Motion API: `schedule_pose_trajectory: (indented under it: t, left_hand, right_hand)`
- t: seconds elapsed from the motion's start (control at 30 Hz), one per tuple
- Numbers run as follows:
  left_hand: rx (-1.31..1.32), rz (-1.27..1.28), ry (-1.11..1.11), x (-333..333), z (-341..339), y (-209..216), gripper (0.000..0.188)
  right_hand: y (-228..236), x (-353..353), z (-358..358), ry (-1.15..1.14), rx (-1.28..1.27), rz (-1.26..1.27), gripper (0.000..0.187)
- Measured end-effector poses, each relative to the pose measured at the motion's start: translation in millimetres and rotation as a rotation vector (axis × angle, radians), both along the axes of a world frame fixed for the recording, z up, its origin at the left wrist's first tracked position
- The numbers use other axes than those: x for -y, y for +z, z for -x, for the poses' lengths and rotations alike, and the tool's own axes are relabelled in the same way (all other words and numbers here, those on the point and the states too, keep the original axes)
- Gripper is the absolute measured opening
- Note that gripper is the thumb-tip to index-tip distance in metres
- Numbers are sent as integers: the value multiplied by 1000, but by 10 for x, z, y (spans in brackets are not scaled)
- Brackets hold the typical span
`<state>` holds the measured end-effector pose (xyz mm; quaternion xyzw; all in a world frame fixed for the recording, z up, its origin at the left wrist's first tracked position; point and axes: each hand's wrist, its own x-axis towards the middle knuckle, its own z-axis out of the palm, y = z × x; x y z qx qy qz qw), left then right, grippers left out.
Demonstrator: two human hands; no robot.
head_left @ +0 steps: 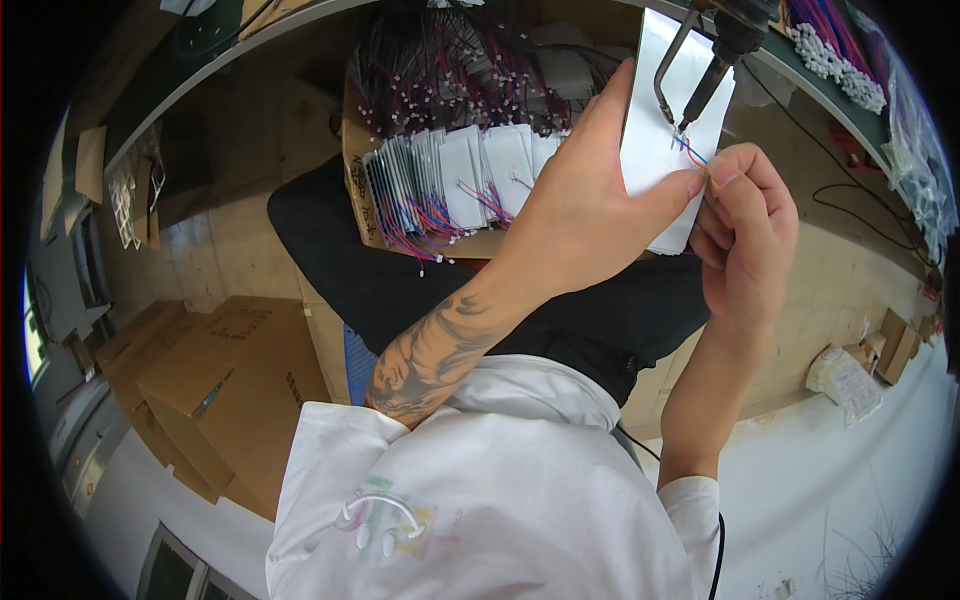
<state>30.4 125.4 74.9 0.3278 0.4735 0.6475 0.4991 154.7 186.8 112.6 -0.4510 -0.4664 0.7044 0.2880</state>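
Observation:
My left hand grips a stack of flat white panels, thumb across the top face and fingers at the far-left edge. Over the upper panel, my right hand pinches a thin red and blue wire pair between thumb and forefinger. The wires' far ends lie on the panel at the tip of a black soldering iron. A bent metal tube comes down beside that tip. Whether the tip touches the wires is too small to tell.
Below the bench edge, an open cardboard box holds many white panels with wires and a tangle of wires with white connectors. More connector wires lie at the far right. Folded cartons stand at left.

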Motion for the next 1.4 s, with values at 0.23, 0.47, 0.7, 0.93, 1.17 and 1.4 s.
schedule_pose_trajectory:
  t: [0.23, 0.47, 0.7, 0.93, 1.17, 1.4]
  left_hand:
    - [-76, 30, -1, 13, 10, -8, 54]
    - [-28, 40, -12, 34, 16, -16, 55]
    - [-22, 49, -13, 80, 62, -18, 56]
    - [56, 187, -25, 223, 125, -211, 61]
    - [168, 227, 9, 388, 123, -473, 61]
    - [496, 386, 8, 750, 231, -801, 68]
  right_hand:
    - [-21, 16, 2, 22, 33, -19, 9]
    - [-42, 18, -2, 3, 8, 8, 12]
    - [-68, 60, 16, 27, 30, 17, 11]
    - [-354, 220, -149, 143, 103, -5, 15]
    - [-719, 505, -146, 344, 387, -180, 28]
    - [-753, 611, -76, 319, 235, 110, 23]
